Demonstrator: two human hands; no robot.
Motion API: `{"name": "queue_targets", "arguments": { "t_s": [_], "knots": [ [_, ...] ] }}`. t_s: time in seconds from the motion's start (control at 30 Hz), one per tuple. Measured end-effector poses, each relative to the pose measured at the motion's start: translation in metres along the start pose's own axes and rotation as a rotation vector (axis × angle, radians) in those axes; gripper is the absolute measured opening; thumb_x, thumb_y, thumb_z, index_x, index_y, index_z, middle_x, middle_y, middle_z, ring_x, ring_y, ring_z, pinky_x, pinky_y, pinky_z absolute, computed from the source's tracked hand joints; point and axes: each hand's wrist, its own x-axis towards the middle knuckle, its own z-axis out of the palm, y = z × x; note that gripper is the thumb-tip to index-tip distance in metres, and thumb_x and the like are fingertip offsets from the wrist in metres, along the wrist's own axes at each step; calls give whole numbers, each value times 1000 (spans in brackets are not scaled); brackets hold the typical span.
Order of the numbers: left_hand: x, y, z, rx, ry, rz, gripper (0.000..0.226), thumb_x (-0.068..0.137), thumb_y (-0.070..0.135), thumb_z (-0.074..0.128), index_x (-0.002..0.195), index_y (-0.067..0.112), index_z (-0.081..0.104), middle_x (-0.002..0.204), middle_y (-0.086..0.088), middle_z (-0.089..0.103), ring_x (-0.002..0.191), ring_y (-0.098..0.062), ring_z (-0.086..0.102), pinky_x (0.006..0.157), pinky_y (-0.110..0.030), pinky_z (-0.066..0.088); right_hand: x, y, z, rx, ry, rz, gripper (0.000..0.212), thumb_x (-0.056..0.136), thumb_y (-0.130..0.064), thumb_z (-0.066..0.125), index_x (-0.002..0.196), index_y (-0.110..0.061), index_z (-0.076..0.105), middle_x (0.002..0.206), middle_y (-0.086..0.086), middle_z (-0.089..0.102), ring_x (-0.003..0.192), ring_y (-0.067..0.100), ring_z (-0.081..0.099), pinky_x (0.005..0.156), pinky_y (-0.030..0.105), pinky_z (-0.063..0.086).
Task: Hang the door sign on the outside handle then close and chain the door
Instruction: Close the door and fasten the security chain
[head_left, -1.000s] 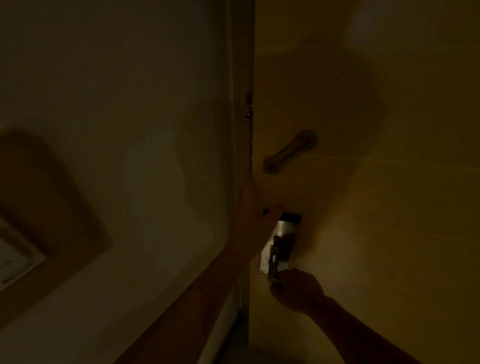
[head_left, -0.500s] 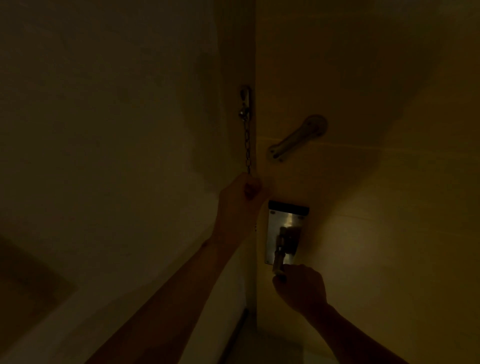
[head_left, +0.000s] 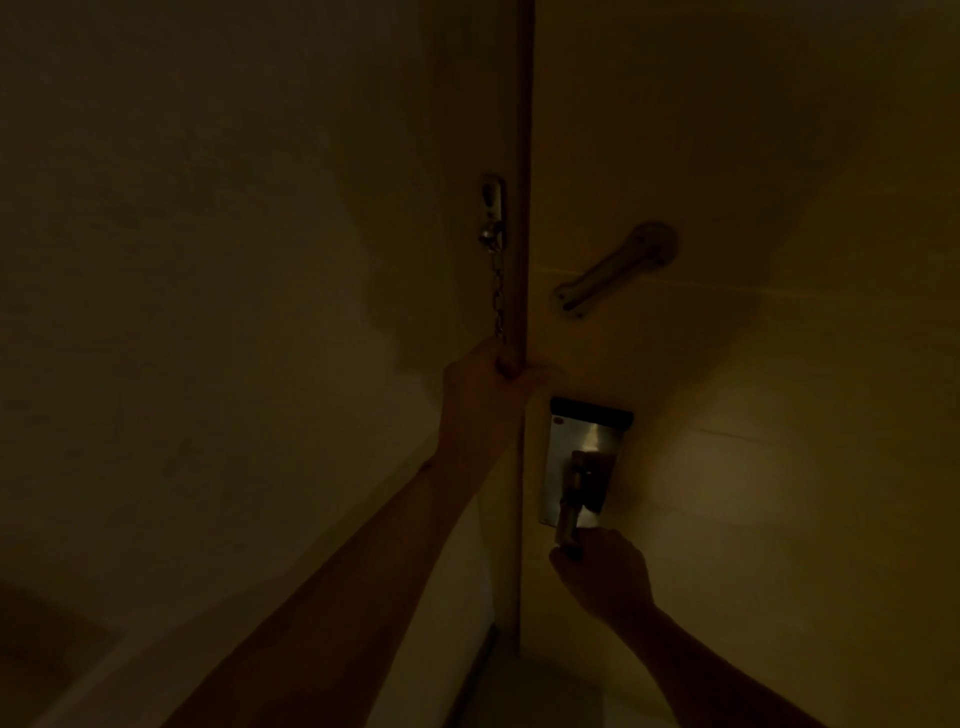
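Observation:
The scene is very dim. The yellowish door stands shut against its frame. A metal chain hangs from a bracket on the frame. My left hand is closed around the chain's lower end beside the door edge. A slanted metal chain track is fixed to the door above the lock plate. My right hand grips the tip of the lever handle, which points down. The door sign is out of sight.
A plain wall fills the left side. A strip of floor shows at the foot of the door between my forearms.
The view has shifted, bringing the chain and its bracket into sight. My left hand has left the door edge near the lock plate and closed on the chain's end. My right hand stays on the handle.

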Motion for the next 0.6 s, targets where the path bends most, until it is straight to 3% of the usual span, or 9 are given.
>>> {"name": "queue_targets", "arguments": {
  "t_s": [0.13, 0.2, 0.37, 0.43, 0.53, 0.6],
  "knots": [
    [8, 2, 4, -10, 11, 7, 35, 78, 17, 81, 74, -8, 56, 71, -21, 62, 62, -30, 66, 51, -32, 59, 9, 1, -2, -22, 12, -9, 34, 90, -40, 54, 59, -33, 42, 61, -10, 50, 56, 3, 49, 53, 19, 38],
    [12, -1, 5, -22, 11, 0, 37, 78, 15, 81, 75, -10, 55, 76, -31, 64, 65, -36, 67, 55, -40, 60, 12, 0, -1, -22, 23, -19, 32, 90, -40, 54, 61, -33, 44, 60, -11, 50, 55, 2, 49, 51, 17, 35],
    [18, -3, 8, 18, 19, 6, 38, 77, 20, 82, 71, -4, 53, 67, -24, 60, 60, -40, 64, 53, -52, 58, 20, 2, -1, -14, -9, -14, 30, 90, -43, 52, 63, -32, 44, 63, -11, 51, 58, 4, 51, 54, 20, 40],
    [18, -2, 9, 23, 34, 23, 40, 77, 22, 82, 71, -4, 53, 63, -21, 59, 54, -34, 62, 50, -49, 57, 21, 3, -2, -21, -16, -6, 31, 90, -43, 52, 61, -33, 43, 63, -12, 50, 60, 3, 51, 55, 20, 40],
    [19, -1, 11, 89, 66, 57, 37, 74, 29, 84, 70, 2, 57, 64, -12, 63, 60, -26, 66, 54, -39, 58, 23, 3, -4, -7, -4, -10, 35, 89, -43, 52, 58, -34, 38, 62, -11, 48, 57, 3, 49, 53, 21, 37],
    [18, -1, 13, 80, 92, 75, 27, 70, 32, 87, 78, 18, 64, 70, 10, 63, 64, 0, 65, 56, -13, 53, 24, 3, -5, -4, -6, -11, 34, 90, -42, 52, 59, -34, 39, 61, -10, 49, 56, 4, 49, 52, 21, 37]
  ]
}}
